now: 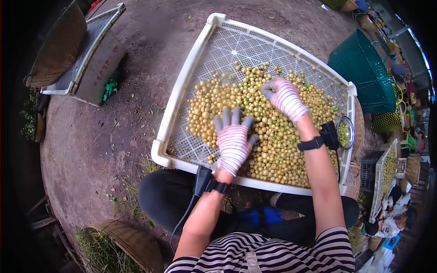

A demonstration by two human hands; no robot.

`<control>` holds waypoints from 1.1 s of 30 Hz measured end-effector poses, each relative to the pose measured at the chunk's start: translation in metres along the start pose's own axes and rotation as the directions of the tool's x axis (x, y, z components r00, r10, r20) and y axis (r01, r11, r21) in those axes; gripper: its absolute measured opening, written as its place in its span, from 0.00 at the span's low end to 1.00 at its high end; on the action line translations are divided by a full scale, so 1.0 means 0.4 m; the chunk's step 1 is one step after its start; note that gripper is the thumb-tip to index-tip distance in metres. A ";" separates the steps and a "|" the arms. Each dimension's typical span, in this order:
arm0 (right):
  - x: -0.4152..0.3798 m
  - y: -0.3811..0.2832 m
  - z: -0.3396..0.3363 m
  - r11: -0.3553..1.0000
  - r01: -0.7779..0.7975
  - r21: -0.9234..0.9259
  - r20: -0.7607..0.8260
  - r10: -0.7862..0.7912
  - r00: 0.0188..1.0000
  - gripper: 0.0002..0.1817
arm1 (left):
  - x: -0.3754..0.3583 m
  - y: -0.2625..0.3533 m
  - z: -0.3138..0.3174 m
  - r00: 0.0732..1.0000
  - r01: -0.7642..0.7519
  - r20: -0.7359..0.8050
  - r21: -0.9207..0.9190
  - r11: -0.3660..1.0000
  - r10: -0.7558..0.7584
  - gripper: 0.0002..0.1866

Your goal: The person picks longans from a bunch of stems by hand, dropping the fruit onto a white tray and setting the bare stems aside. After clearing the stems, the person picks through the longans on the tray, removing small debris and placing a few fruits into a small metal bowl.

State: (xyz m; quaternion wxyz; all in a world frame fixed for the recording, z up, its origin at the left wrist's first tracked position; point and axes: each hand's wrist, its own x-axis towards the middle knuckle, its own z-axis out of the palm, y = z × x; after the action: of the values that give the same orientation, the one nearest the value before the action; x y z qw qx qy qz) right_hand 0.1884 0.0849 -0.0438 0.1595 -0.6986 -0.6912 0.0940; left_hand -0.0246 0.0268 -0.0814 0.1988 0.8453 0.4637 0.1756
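A white plastic mesh tray (184,84) lies across my lap, tilted in view. Spread over its middle and right are many small round yellow-green fruits (273,148). My left hand (234,139), in a striped glove with grey fingertips, rests on the fruits with its fingers spread. My right hand (287,98), gloved alike, is over the upper part of the pile. Its thumb and fingers come together in a pinch; what is between them, if anything, is hidden. By the tray's right edge, a round metal bowl (350,132) shows small green fruits inside.
A green woven basket (357,70) stands at right behind the tray. Another tray (380,182) of fruits and a person in light clothing (393,225) are farther right. Baskets and a white-framed rack (98,68) stand at upper left. A wicker basket (136,245) with stems lies at lower left.
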 end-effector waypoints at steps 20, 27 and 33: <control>-0.172 -0.097 -0.007 0.603 -0.401 0.689 0.319 0.244 0.916 0.10 | 0.018 0.052 0.015 0.968 0.158 0.141 -0.985 0.070 -0.205 0.30; -0.275 -0.120 0.006 0.170 -0.441 0.881 0.347 0.401 0.848 0.09 | 0.005 0.083 0.021 0.948 0.242 0.189 -0.951 0.195 -0.254 0.20; -0.277 -0.051 -0.014 0.873 -0.087 0.479 -0.300 0.256 0.919 0.04 | 0.001 0.050 0.039 0.951 0.094 -0.139 -0.719 0.689 -0.275 0.11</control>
State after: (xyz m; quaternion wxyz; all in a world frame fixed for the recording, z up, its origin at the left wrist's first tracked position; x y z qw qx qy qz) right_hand 0.1684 -0.0259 -0.0414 0.4316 -0.7062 -0.5434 0.1405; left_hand -0.0026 0.0148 -0.0850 0.4662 0.6266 0.4646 0.4172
